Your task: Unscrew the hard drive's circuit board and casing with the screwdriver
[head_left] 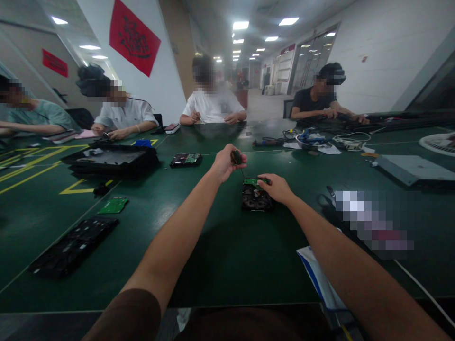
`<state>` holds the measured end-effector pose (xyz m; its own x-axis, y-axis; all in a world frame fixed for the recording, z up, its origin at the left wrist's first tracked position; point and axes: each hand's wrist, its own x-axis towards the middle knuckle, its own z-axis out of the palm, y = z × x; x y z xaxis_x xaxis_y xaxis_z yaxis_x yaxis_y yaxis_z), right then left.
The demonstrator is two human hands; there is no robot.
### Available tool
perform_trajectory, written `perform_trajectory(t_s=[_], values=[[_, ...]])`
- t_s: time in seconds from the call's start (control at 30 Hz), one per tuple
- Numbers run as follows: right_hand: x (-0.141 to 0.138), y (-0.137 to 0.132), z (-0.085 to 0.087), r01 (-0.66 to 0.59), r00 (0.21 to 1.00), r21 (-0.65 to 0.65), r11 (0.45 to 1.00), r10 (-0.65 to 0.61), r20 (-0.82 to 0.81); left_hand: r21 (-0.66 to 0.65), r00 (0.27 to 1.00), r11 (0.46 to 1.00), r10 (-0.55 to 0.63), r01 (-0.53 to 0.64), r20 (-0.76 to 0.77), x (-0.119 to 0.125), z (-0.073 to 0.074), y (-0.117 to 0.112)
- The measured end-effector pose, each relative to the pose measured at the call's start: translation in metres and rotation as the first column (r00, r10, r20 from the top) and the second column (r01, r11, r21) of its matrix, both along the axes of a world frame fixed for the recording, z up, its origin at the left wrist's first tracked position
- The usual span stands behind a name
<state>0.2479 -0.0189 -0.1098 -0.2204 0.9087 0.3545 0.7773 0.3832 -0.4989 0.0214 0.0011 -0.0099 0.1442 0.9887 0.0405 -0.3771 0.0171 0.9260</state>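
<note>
In front of me a black hard drive (256,201) lies on the green table, with a green circuit board (250,181) at its far end. My left hand (223,165) is closed around the dark handle of a screwdriver (236,157). Its thin shaft slants down to the board's left part; whether the tip touches a screw is too small to tell. My right hand (279,188) grips the drive's far right corner, thumb and fingers at the board's edge. A loose green circuit board (113,205) and black drive casings (74,246) lie to the left.
Another hard drive (185,160) and a stack of black trays (110,161) stand farther left. Tangled cables (309,139), a grey metal box (414,169) and a blue-white packet (322,274) are on the right. Several people sit across the table (213,255).
</note>
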Motion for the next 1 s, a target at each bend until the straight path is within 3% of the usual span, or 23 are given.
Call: perform_trajectory(t_s=[0.27,0.47,0.73,0.9,1.0], values=[[-0.0005,-0.0001,-0.0006,-0.001,1.000,0.011,1.000,0.001,0.007,0.044,0.993,0.997,0.060,-0.056,-0.104,0.0004,0.0030,-0.0014],[-0.0008,-0.0012,0.0005,-0.004,1.000,0.001,1.000,0.004,0.008,-0.016,1.000,1.000,0.018,-0.017,0.015,0.0025,0.0017,-0.0026],[0.0010,0.0022,-0.0025,-0.003,1.000,-0.002,1.000,0.003,0.017,0.023,0.992,0.996,0.086,-0.084,-0.092,-0.0024,0.0026,-0.0001],[0.0012,0.0022,-0.0019,-0.015,1.000,0.006,1.000,0.015,0.013,-0.037,0.999,0.999,0.011,-0.012,-0.031,0.0013,0.0022,-0.0020],[0.0010,0.0024,-0.0018,-0.010,1.000,0.001,1.000,0.010,0.012,-0.024,1.000,0.999,0.024,-0.024,0.012,0.0031,0.0020,-0.0017]])
